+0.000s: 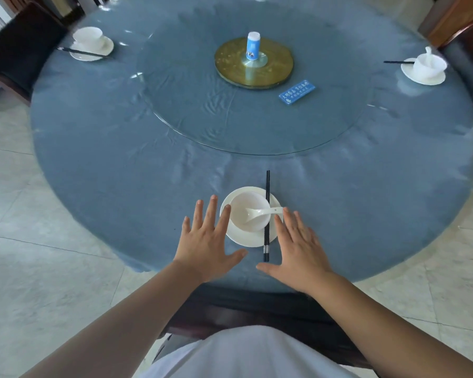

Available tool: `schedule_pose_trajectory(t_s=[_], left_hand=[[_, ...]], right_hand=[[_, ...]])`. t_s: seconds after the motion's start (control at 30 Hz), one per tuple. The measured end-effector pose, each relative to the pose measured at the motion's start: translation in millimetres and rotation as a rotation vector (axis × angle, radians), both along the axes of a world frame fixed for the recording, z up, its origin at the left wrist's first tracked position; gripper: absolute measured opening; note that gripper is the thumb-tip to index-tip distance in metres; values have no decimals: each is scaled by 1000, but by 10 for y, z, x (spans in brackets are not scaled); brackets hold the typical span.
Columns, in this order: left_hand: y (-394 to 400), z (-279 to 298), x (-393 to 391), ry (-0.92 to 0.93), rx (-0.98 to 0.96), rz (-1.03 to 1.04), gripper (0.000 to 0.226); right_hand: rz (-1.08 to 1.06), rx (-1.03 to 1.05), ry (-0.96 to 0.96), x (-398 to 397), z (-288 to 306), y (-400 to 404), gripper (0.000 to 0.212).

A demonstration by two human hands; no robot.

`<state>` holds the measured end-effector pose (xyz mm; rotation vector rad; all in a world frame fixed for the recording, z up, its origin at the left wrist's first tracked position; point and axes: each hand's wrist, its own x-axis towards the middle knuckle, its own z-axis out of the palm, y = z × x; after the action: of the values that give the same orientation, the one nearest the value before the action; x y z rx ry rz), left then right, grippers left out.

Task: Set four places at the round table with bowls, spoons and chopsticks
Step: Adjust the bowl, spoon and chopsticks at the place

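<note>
At the near edge of the round blue table (120,165) a white bowl (243,222) sits on a white saucer (246,240). A white spoon (260,212) lies in the bowl, handle to the right. Black chopsticks (267,214) lie across the saucer's right side, pointing away from me. My left hand (209,241) is spread flat just left of the saucer, fingers straight. My right hand (298,249) is spread flat just right of the chopsticks. Neither holds anything. Similar settings stand at the far left (89,39) and far right (428,66).
A glass turntable (191,110) covers the table's middle, with a gold disc (227,57), a small white-and-blue bottle (253,46) and a blue card (296,92). Dark chairs stand at the far left (19,55), far right (464,55) and directly below me (257,309).
</note>
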<state>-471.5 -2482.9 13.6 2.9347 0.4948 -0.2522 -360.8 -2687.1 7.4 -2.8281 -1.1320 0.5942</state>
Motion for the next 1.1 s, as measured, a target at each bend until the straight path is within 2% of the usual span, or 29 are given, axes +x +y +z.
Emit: schedule_pose_trajectory(t_s=[0.17, 0.33, 0.53, 0.7, 0.9, 1.1], left_hand=[[219, 256, -323, -43, 25, 191, 103], [514, 459, -1191, -34, 61, 474, 103], [685, 579, -2578, -1, 66, 819, 103], [822, 610, -3618, -40, 54, 1048, 105], [1079, 540, -4868, -52, 40, 1241, 104], [1551, 490, -5452, -37, 33, 1271, 102]], right_hand=[[166, 78, -47, 19, 188, 531, 116], [447, 102, -77, -287, 342, 1417, 112], [829, 111, -61, -1414, 516, 2350, 111], [1065, 116, -52, -2503, 526, 2933, 108], [1180, 107, -65, -3550, 409, 3564, 106], [1228, 47, -74, -4126, 291, 4078, 106]])
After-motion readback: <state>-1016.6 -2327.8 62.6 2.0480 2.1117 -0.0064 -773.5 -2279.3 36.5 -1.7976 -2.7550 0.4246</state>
